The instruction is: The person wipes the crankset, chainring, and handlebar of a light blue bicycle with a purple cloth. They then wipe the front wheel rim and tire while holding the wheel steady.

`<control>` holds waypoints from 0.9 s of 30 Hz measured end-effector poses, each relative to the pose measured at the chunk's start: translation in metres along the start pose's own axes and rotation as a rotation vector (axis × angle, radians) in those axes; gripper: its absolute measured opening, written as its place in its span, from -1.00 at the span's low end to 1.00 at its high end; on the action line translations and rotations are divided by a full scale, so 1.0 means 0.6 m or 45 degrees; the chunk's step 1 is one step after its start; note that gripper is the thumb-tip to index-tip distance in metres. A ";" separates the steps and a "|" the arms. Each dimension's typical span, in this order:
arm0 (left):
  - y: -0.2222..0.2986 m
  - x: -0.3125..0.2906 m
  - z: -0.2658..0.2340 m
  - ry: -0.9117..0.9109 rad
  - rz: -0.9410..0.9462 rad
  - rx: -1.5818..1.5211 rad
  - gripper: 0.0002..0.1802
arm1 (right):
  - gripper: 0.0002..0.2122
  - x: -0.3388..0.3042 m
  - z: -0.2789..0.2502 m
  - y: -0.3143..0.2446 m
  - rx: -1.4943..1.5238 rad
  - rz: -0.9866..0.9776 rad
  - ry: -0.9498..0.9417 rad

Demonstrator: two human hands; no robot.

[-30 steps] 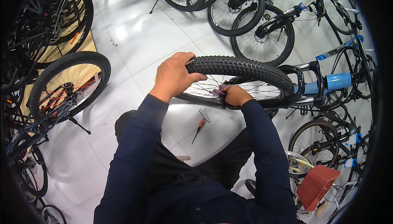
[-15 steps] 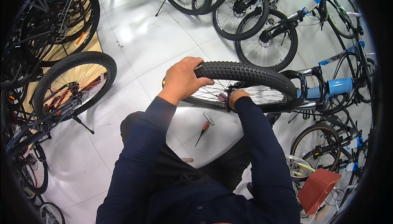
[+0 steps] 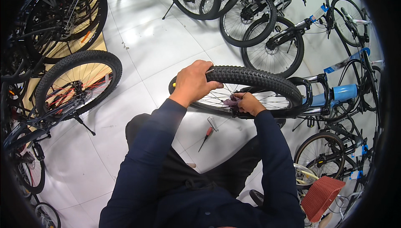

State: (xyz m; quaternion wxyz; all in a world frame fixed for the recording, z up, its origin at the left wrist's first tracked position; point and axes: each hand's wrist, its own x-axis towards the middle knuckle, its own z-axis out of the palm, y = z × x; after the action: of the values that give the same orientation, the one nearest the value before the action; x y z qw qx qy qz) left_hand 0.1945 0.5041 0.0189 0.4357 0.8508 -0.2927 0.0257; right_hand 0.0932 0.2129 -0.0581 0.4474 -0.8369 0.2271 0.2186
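Observation:
In front of me a bicycle wheel with a knobby black tyre [image 3: 259, 74] lies tilted across the view, set in a black fork [image 3: 310, 91] at its right end. My left hand [image 3: 194, 82] is closed over the tyre at its left end, thumb on the inner side and fingers over the tread. At the hub, among the spokes, my right hand [image 3: 249, 104] pinches a crumpled purple rag [image 3: 229, 102]. Part of the hub is hidden behind the rag and fingers. Beyond the fork runs a light blue frame tube [image 3: 344, 91].
On the white tiled floor between my legs lie a red-handled screwdriver [image 3: 208, 132] and a folded metal tool [image 3: 213, 123]. Parked bikes crowd the left, including a wheel with red spokes [image 3: 79, 87], and the far side. A red woven basket [image 3: 321, 199] stands at lower right.
My right hand has turned and shifted at the hub, so its fingers and more of the purple rag show. My left hand keeps its grip on the tyre. The whole view has shifted slightly.

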 end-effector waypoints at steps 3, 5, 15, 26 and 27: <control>-0.001 0.000 0.003 0.018 0.034 0.003 -0.31 | -0.41 -0.007 -0.010 -0.012 -0.036 0.068 -0.073; -0.002 -0.001 0.005 0.036 0.071 0.011 -0.31 | -0.38 -0.006 -0.016 -0.021 -0.135 0.121 -0.117; -0.005 0.002 0.008 0.067 0.102 0.039 -0.36 | -0.49 0.011 0.010 0.024 0.576 0.163 -0.070; -0.004 0.000 -0.004 -0.004 -0.004 0.003 -0.28 | -0.39 -0.133 0.023 0.019 0.937 -0.291 0.677; -0.005 0.003 -0.003 -0.009 0.007 0.002 -0.28 | -0.42 -0.137 0.029 0.020 0.748 -0.353 0.701</control>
State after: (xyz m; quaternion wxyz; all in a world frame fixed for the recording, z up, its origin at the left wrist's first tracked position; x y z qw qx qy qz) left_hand 0.1978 0.5060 0.0182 0.4341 0.8504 -0.2965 0.0240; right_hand 0.0176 0.2371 -0.0280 0.6146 -0.7237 0.2761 -0.1493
